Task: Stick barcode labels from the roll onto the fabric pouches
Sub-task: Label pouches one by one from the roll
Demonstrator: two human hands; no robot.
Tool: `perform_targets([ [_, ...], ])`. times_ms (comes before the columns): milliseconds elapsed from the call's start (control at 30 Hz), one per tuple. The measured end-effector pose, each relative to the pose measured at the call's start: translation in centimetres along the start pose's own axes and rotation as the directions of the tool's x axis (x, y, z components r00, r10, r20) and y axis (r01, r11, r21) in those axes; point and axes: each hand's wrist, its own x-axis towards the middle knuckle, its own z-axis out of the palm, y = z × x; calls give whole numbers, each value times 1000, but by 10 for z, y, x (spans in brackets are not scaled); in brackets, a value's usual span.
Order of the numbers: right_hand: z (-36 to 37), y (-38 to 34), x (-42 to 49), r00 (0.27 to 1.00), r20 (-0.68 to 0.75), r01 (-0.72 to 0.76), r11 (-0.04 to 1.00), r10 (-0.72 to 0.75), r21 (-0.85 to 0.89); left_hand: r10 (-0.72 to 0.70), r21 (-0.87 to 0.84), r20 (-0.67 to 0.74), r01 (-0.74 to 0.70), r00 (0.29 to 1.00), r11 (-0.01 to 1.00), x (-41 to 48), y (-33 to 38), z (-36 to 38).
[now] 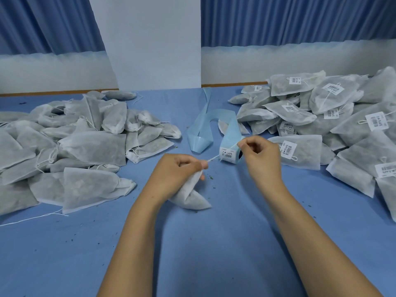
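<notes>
"Pulling on what?"

"The string (214, 157) of a small fabric pouch (190, 197). My left hand (180, 171) grips the pouch by its neck, just above the blue table (192, 249). My right hand (260, 153) pinches the other end of the string."

"Is it heavy?"

"I think it is light, soft and squashy. It should not break. Hold it by the neck, then lay it flat for the sticker."

"What's inside?"

"Something dark shows through the cloth. I cannot tell what."

"And the stickers?"

"They are on the label roll (229, 154), just behind my hands. The right pile (317, 116) of pouches has barcode labels. The left pile (85, 142) has none."
</notes>
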Motion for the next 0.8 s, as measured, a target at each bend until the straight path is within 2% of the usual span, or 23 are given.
perform_targets([
  [100,-1,6,4,998,-54,-18,999,16,-40,-46,-3,225,48,973,999,-3,-3,-7],
  [200,-7,7,8,990,-139,-35,999,36,5,-154,48,312,146,938,988,-3,-8,-14],
  [267,-7,-1,2,982,-177,74,997,-66,39,-210,34,253,208,945,978,-1,-10,-9],
  [333,-2,-13,-12,939,-120,326,945,-321,24,-271,76,84,265,959,961,2,-12,0],
  [400,5,-18,-26,810,68,581,813,-582,37,-275,109,-85,284,958,953,6,-15,7],
  [467,12,-20,-37,670,283,696,713,-686,81,-256,7,-166,261,952,965,9,-14,10],
  [500,14,-20,-40,636,366,704,705,-680,86,-249,-76,-197,239,948,968,10,-13,10],
  [533,16,-19,-41,635,427,682,727,-644,82,-254,-162,-234,219,938,962,10,-10,9],
  [600,18,-17,-41,697,513,560,827,-502,47,-265,-358,-271,158,925,920,11,-8,7],
  [667,19,-13,-40,746,578,404,915,-331,1,-253,-536,-250,84,935,840,10,-6,7],
  [800,22,-9,-38,794,586,200,980,-164,2,-177,-709,-193,-13,965,705,9,-3,8],
])
